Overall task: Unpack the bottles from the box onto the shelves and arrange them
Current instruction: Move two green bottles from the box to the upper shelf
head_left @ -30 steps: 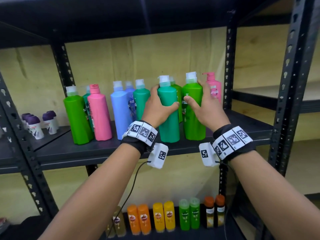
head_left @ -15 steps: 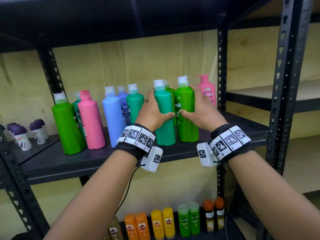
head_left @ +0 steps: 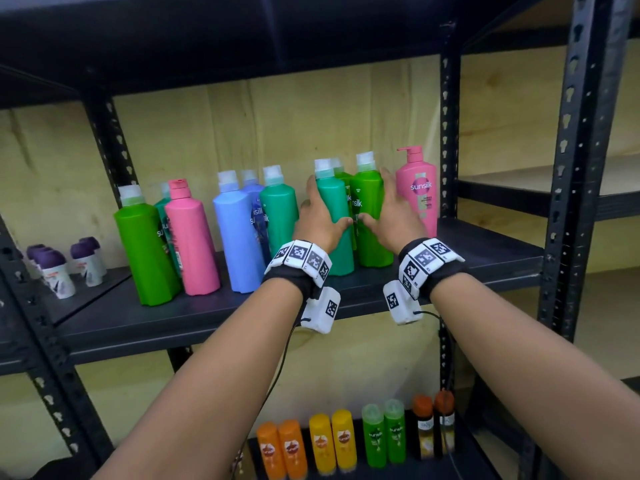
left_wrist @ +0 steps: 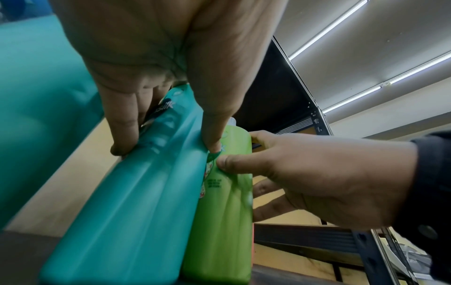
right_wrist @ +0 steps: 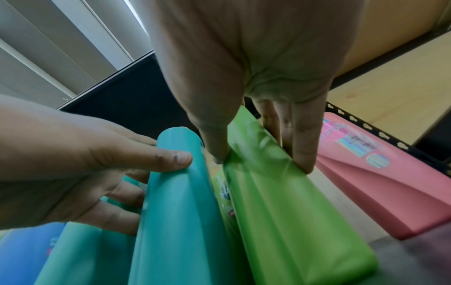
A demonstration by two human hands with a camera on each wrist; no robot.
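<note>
Left hand (head_left: pixel 320 220) around teal bottle (head_left: pixel 334 216), thumb forward

A black shelf (head_left: pixel 485 251) runs across the middle of the frame. Big bottles stand on it: green (head_left: pixel 145 251), pink (head_left: pixel 192 244), blue (head_left: pixel 237 240), teal (head_left: pixel 334 216). Small bottles (head_left: pixel 332 441) stand at the bottom.
</note>
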